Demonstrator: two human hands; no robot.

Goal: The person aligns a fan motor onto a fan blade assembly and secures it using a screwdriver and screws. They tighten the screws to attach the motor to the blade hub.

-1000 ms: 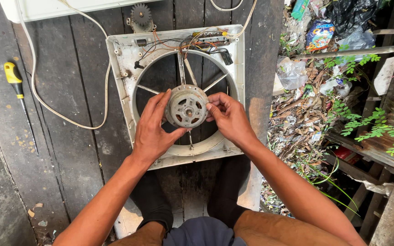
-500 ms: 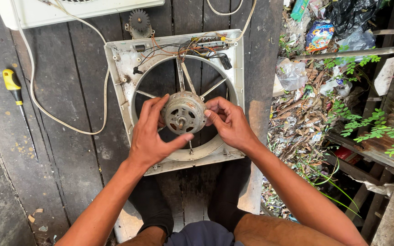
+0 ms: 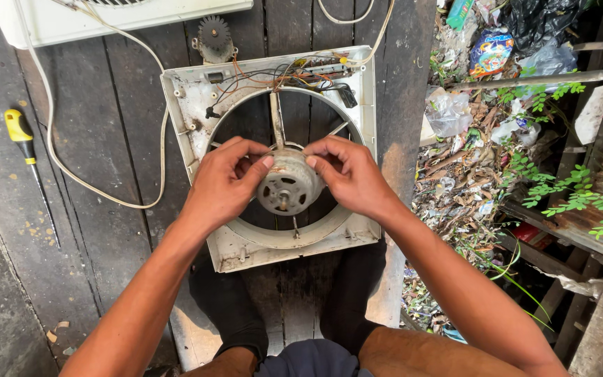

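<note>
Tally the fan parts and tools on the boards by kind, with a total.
Square fan frame: 1
Round motor, held between left hand and right hand: 1
Loose gear: 1
Yellow-handled screwdriver: 1
White housing at the top edge: 1
White cord: 1
Total: 6

round grey metal fan motor (image 3: 289, 187): dull, vented, grimy | square white plastic fan frame (image 3: 197, 105): matt, stained, dusty | dark wooden plank floor (image 3: 106, 139): weathered, rough | yellow-handled screwdriver (image 3: 22, 136): glossy plastic grip, thin metal shaft | white cord (image 3: 57, 157): smooth
</note>
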